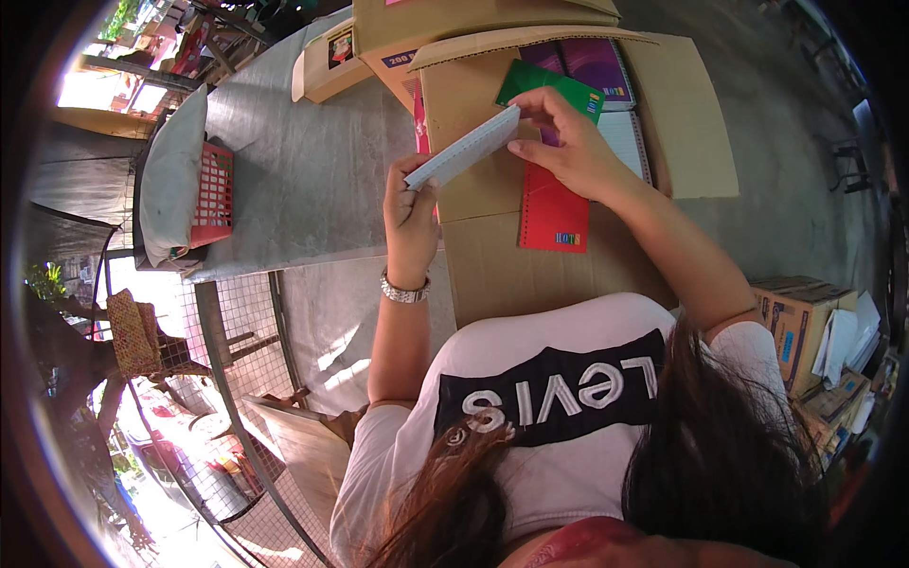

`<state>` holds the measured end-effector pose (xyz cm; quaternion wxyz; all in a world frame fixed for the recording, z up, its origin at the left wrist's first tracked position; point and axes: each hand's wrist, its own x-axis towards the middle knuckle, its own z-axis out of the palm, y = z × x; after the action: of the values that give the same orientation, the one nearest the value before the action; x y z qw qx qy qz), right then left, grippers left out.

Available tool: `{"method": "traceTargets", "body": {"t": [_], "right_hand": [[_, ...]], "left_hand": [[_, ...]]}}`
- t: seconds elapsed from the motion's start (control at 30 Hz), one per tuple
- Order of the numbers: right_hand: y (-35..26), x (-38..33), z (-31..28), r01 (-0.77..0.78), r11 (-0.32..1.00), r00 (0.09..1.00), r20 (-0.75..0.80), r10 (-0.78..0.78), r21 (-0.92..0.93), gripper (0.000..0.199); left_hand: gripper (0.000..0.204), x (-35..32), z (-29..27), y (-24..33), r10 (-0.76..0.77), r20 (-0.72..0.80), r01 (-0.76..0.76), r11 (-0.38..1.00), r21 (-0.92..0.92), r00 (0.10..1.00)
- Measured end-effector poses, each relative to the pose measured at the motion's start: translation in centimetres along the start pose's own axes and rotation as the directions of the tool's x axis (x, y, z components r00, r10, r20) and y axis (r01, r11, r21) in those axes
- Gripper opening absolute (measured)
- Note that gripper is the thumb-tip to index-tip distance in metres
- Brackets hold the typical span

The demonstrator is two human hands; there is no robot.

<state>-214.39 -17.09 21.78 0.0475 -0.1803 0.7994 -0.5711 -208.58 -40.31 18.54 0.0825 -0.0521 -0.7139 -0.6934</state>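
A spiral notebook with white pages is held up at a tilt, its bound edge toward me. My left hand, with a metal watch on the wrist, pinches its lower left end. The right hand grips its upper right end between thumb and fingers. Beneath it, an open cardboard box holds purple notebooks and a spiral notebook showing its white side. A green notebook lies across them, partly behind my right hand. The red notebook rests on the box's near flap.
Another cardboard box stands behind. A red plastic basket with a grey cushion against it is at the left. Stacked cartons and papers stand at the right, and wire mesh at the lower left.
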Motion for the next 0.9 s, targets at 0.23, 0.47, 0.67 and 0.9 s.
{"method": "traceTargets", "body": {"t": [0.23, 0.47, 0.67, 0.9], "right_hand": [[0.0, 0.2, 1.9, -0.077, 0.996, 0.995, 0.070, 0.073, 0.055, 0.026], [2.1, 0.4, 3.2, 0.041, 0.998, 0.998, 0.055, -0.043, 0.044, 0.030], [1.2, 0.8, 1.8, -0.059, 0.994, 0.993, 0.107, 0.049, 0.091, 0.028], [1.7, 0.8, 2.0, 0.018, 0.999, 0.997, 0.082, -0.015, -0.032, 0.026]], "left_hand": [[0.027, 0.2, 1.9, -0.9, 0.018, -0.194, -0.029, 0.998, -0.055, 0.981], [0.026, 0.3, 2.7, -1.4, 0.020, -0.223, -0.005, 0.998, 0.069, 0.975], [0.024, 1.3, 1.0, -1.6, -0.019, -0.118, 0.034, 0.991, 0.128, 0.993], [0.022, 1.2, 1.3, -2.1, -0.033, -0.121, 0.041, 0.997, 0.064, 0.992]]}}
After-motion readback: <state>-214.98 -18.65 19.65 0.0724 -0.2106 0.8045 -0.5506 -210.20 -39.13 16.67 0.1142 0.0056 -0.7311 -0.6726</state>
